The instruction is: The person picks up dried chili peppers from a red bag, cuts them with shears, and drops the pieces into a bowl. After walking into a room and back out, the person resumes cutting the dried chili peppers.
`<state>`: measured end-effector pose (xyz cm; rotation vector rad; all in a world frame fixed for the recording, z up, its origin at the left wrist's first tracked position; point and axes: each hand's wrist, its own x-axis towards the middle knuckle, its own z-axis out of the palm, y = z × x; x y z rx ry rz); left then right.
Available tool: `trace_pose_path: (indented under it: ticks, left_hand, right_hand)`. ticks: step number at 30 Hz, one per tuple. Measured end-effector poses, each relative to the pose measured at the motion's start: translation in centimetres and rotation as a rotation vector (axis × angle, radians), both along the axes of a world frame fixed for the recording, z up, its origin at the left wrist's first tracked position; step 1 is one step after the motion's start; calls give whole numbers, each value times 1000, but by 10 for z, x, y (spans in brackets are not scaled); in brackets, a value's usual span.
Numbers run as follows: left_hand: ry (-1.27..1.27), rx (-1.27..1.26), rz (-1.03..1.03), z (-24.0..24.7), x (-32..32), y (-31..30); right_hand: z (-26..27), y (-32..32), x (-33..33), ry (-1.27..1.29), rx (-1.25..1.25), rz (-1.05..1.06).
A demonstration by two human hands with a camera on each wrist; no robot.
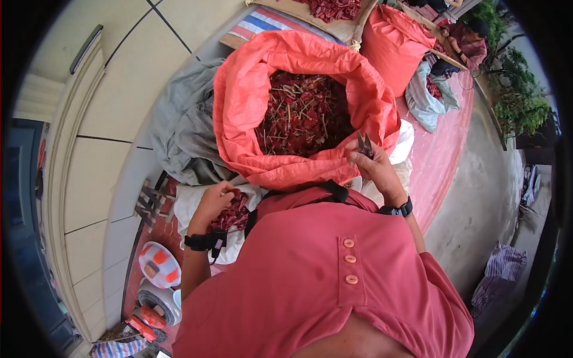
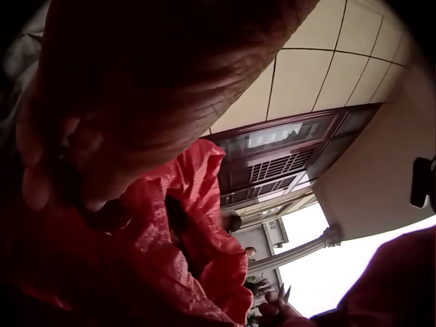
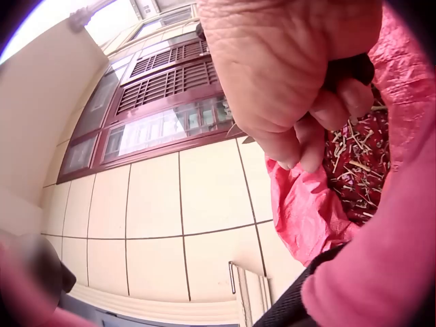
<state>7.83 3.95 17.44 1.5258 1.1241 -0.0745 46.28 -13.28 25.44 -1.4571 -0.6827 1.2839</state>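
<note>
My right hand (image 1: 377, 170) grips a small pair of scissors (image 1: 364, 145) at the near right rim of a big red woven sack (image 1: 239, 113), blades pointing up and away. Inside that sack lie dried red chili pieces and pale stems (image 1: 298, 116). My left hand (image 1: 212, 206) is low at the left, over a heap of dried red chilies (image 1: 234, 213) on white sacking. Its fingers (image 2: 35, 184) are bent, with a dark red chili (image 2: 109, 219) at their tips in the shadowed left wrist view. The palm hides much of that grip.
A grey-green sack (image 1: 185, 119) lies left of the red one, by the tiled wall. Another full red sack (image 1: 394, 51) stands at the back right, near a seated person (image 1: 468, 45). A red and white basin (image 1: 160, 264) is at the lower left.
</note>
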Motion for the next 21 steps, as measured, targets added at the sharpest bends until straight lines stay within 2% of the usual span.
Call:
trace_pose_path:
  ticks: [1,4,5,7,8,11,13,15,17,21]
  left_hand:
    - [72,-10,41,-26,-21,-1]
    - [283,-20,-25,-66,-54,-11]
    - [341,135,-160,-90,-69,-19]
    - [438,456,-435,-96,-68,-24]
    - [370,312,-506,-100,-67,-21]
    - [217,-122,-554,-14,14,-5]
    - [50,-227,-490,47,65,2]
    - [-314,-118,-404,46,97,7]
    - [-450,170,-424,33,134,22]
    - [-155,666,-491,-58,166,76]
  right_hand:
    - [-4,-7,-1,36,-22,-16]
    - [-23,-23,0,134,-39,-88]
    - [-23,-25,-1,136,-40,-94]
    - [-22,-24,-2,131,-34,-111]
    - [-21,-24,-2,116,-34,-111]
    - [-15,-24,-8,71,-21,-119]
    - [-18,-26,-10,72,-14,-126]
    - [-18,-27,-13,74,-11,-143]
    - [-17,-30,-15,76,-12,-172]
    - [-17,-38,-21,91,17,-206]
